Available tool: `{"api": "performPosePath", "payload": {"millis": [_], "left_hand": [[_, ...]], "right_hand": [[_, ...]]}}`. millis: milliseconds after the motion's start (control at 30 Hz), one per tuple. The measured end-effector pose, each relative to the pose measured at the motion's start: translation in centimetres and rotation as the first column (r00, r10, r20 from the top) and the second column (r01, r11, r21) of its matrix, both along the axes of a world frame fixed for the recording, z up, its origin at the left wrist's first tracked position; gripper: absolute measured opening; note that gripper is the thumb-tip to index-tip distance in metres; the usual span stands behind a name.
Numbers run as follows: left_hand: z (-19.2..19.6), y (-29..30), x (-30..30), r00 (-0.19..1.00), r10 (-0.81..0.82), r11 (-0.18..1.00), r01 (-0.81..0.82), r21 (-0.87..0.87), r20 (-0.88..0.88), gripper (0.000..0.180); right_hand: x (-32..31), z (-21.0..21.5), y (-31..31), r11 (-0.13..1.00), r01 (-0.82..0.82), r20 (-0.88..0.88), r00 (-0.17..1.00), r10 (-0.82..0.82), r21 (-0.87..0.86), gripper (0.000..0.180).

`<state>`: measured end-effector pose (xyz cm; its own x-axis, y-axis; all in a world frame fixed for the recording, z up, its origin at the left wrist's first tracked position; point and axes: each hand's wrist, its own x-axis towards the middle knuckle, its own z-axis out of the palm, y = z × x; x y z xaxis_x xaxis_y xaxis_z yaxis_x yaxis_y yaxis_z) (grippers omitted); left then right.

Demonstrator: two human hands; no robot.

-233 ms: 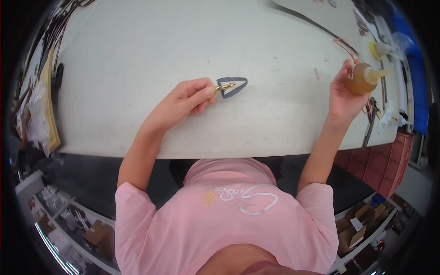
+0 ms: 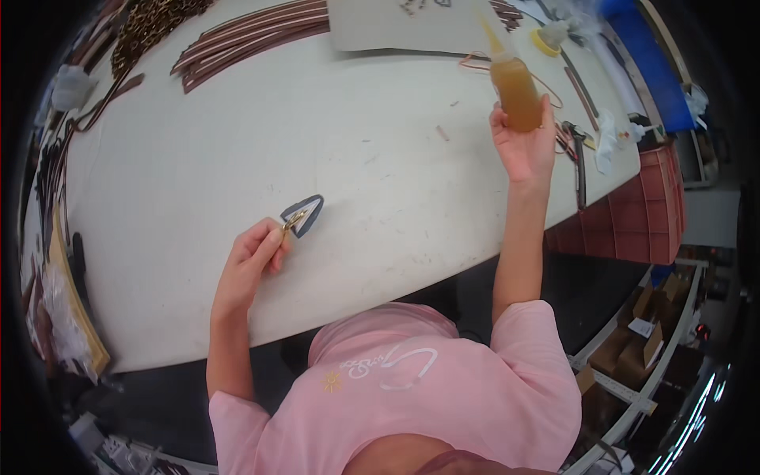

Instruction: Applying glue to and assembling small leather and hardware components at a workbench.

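My left hand (image 2: 257,255) pinches a gold-coloured metal hook-like fitting (image 2: 294,219) over the white table, left of the middle. Against the fitting sits a small triangular piece (image 2: 316,207) with a dark grey rim and a pale centre; whether the two are joined I cannot tell. My right hand (image 2: 525,154), out toward the far right, has its fingers round the lower part of a squeeze bottle (image 2: 518,89) of amber liquid. The bottle's long yellowish nozzle points away from me.
Brown straps (image 2: 245,41) lie in a bundle at the back, beside a heap of chain (image 2: 150,36). A grey board (image 2: 388,28) rests at the far edge. Pliers-like tools (image 2: 582,158) and white tissue (image 2: 606,142) lie at right, above a red crate (image 2: 617,214).
The view has turned and shifted. The bottle's nozzle pointed right before and now points away from me. Both hands keep hold of their things.
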<state>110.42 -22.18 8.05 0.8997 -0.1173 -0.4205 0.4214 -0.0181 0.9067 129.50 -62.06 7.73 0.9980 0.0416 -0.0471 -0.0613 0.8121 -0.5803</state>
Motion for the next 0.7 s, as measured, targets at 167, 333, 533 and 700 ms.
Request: {"api": "performPosePath", "payload": {"millis": [167,333,533,700], "left_hand": [[-0.8,-0.9,-1.5,0.994,0.072,0.997,-0.070,-0.028,0.087,0.028],[-1.0,-2.8,-2.4,0.969,0.209,0.978,-0.209,-0.012,0.135,0.026],[-1.4,-3.9,-2.5,0.951,0.241,0.968,-0.249,0.017,0.194,0.024],[-1.7,-3.7,-2.7,0.937,0.291,0.955,-0.298,0.006,0.193,0.025]], "right_hand": [[0.4,3.6,0.2,0.973,0.197,0.157,0.972,-0.177,-0.120,0.043],[4.1,0.7,-1.3,0.382,0.431,0.386,0.902,-0.192,-0.817,0.066],[5.7,-3.5,-1.6,-0.142,0.379,0.398,0.907,-0.138,-0.914,0.075],[1.8,-0.5,0.9,-0.342,0.660,0.716,0.696,-0.058,-0.669,0.041]]}}
